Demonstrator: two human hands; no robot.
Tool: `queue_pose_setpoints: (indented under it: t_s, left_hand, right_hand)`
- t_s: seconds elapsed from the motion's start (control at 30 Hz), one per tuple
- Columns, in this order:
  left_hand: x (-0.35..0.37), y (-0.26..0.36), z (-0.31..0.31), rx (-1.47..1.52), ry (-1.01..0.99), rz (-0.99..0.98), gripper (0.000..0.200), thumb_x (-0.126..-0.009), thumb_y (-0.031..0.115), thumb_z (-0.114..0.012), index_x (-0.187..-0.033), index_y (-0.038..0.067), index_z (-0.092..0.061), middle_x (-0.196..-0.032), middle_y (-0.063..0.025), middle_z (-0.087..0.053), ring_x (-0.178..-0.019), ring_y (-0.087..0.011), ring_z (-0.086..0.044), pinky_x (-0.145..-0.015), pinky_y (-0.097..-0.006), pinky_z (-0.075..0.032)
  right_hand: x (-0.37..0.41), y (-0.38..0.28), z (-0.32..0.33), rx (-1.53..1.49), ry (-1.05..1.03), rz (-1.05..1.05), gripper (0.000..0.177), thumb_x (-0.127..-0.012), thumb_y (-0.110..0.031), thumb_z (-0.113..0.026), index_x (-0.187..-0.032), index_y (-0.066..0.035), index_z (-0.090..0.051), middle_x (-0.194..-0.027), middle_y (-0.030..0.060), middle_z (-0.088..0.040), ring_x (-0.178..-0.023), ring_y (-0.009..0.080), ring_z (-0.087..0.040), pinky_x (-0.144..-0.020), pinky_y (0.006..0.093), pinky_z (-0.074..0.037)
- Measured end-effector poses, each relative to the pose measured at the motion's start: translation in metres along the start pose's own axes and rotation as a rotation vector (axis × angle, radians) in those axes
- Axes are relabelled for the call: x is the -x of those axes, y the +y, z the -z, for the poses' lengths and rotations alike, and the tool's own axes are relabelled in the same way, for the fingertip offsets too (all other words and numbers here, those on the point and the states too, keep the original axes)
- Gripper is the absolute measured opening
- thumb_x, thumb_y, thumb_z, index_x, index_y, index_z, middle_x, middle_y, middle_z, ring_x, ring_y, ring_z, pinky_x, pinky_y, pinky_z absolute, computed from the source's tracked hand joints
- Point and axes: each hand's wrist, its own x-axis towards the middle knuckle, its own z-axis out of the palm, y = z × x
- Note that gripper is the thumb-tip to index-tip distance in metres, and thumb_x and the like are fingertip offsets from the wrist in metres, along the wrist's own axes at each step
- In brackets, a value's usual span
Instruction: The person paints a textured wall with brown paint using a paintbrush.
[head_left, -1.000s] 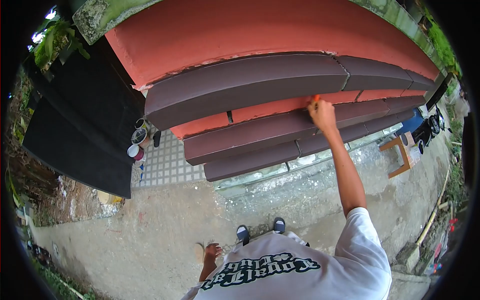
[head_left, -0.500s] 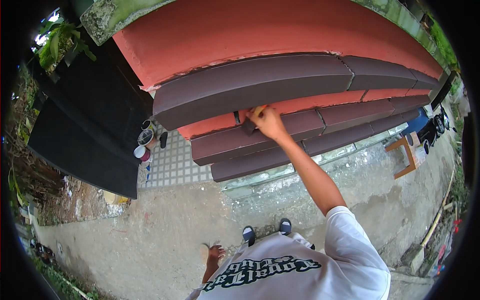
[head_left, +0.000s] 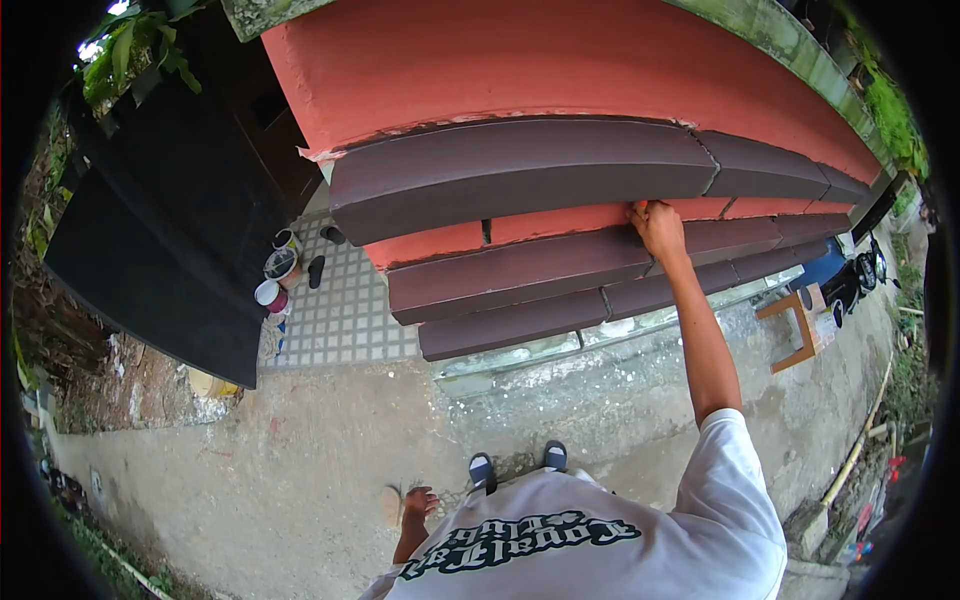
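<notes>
My right hand (head_left: pixel 660 232) reaches forward to the recess between the top brown ledge (head_left: pixel 520 170) and the middle brown ledge (head_left: pixel 520 265). Its fingers are closed round a paintbrush (head_left: pixel 641 206); only a bit of orange handle shows, and the bristles are hidden. Behind the hand, the salmon-red wall strip (head_left: pixel 560 222) runs between the two ledges. My left hand (head_left: pixel 421 500) hangs low beside my body over the concrete ground, fingers apart and holding nothing visible.
Paint buckets (head_left: pixel 271 295) stand on the tiled floor (head_left: pixel 345 320) to the left, near a large black panel (head_left: pixel 160 250). A wooden stool-like frame (head_left: pixel 790 335) and a parked motorbike (head_left: pixel 862 275) are at right. Sandals (head_left: pixel 482 470) are on my feet.
My right hand has moved right along the recess with the paintbrush, whose dark bristles showed before. My left hand stays low; the view has shifted slightly.
</notes>
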Motion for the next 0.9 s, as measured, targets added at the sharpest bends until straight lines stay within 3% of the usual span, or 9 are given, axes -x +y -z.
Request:
queue_pose_setpoints:
  t_s: [0.2, 0.3, 0.53, 0.63, 0.67, 0.77, 0.9]
  left_hand:
    - [0.006, 0.001, 0.007, 0.004, 0.009, 0.008, 0.04, -0.097, 0.025, -0.045, -0.129, 0.009, -0.062, -0.103, -0.0123, -0.069, -0.087, -0.0257, -0.071, -0.07, -0.0399, -0.052]
    - [0.008, -0.001, 0.013, 0.008, 0.032, -0.009, 0.04, -0.097, 0.024, -0.044, -0.129, 0.009, -0.062, -0.105, -0.0134, -0.07, -0.088, -0.0264, -0.071, -0.071, -0.0404, -0.052]
    - [0.006, -0.007, 0.01, -0.025, 0.025, 0.021, 0.042, -0.097, 0.025, -0.043, -0.131, 0.009, -0.062, -0.108, -0.0143, -0.07, -0.091, -0.0268, -0.071, -0.071, -0.0399, -0.052]
    - [-0.001, -0.004, 0.006, -0.029, -0.009, 0.021, 0.041, -0.097, 0.025, -0.043, -0.13, 0.009, -0.062, -0.106, -0.0133, -0.069, -0.091, -0.0264, -0.071, -0.071, -0.0399, -0.052]
    - [-0.004, -0.004, 0.003, -0.034, -0.009, 0.01, 0.04, -0.097, 0.025, -0.044, -0.129, 0.009, -0.062, -0.106, -0.0131, -0.069, -0.091, -0.0263, -0.071, -0.071, -0.0398, -0.052]
    - [0.0, 0.01, -0.006, -0.029, -0.005, -0.022, 0.038, -0.096, 0.026, -0.048, -0.127, 0.009, -0.063, -0.103, -0.0126, -0.069, -0.089, -0.0257, -0.07, -0.071, -0.0396, -0.052]
    - [0.004, 0.021, -0.011, 0.028, 0.012, -0.073, 0.035, -0.095, 0.026, -0.053, -0.124, 0.009, -0.064, -0.101, -0.0119, -0.069, -0.086, -0.0249, -0.07, -0.07, -0.0395, -0.052]
  right_hand:
    - [0.002, 0.003, -0.023, 0.138, -0.02, 0.136, 0.025, -0.091, -0.029, -0.071, -0.098, -0.006, -0.069, -0.086, 0.023, -0.07, -0.084, 0.0462, -0.068, -0.074, 0.0547, -0.055]
    - [0.008, 0.004, -0.005, 0.145, -0.033, 0.041, 0.025, -0.088, -0.028, -0.073, -0.092, -0.003, -0.072, -0.087, 0.0215, -0.071, -0.083, 0.0438, -0.07, -0.074, 0.0533, -0.057]
    - [0.015, -0.011, -0.004, 0.018, -0.031, -0.037, 0.034, -0.089, -0.035, -0.074, -0.097, -0.001, -0.07, -0.087, 0.0257, -0.07, -0.087, 0.0463, -0.068, -0.075, 0.0544, -0.054]
    - [0.009, -0.013, -0.012, -0.174, -0.02, -0.038, 0.039, -0.089, -0.036, -0.075, -0.089, 0.003, -0.067, -0.08, 0.0256, -0.068, -0.08, 0.0445, -0.069, -0.071, 0.0511, -0.054]
    - [0.006, -0.013, -0.013, -0.282, -0.022, -0.042, 0.041, -0.089, -0.036, -0.076, -0.088, 0.004, -0.068, -0.075, 0.0225, -0.069, -0.073, 0.0399, -0.07, -0.068, 0.0467, -0.054]
    - [0.003, -0.02, -0.004, -0.551, -0.159, -0.101, 0.042, -0.088, -0.037, -0.075, -0.087, 0.005, -0.068, -0.074, 0.0239, -0.068, -0.077, 0.0443, -0.07, -0.07, 0.0482, -0.054]
    - [0.004, -0.019, -0.005, -0.342, -0.058, -0.014, 0.041, -0.088, -0.037, -0.076, -0.088, 0.004, -0.069, -0.075, 0.0223, -0.07, -0.075, 0.0422, -0.07, -0.069, 0.0467, -0.054]
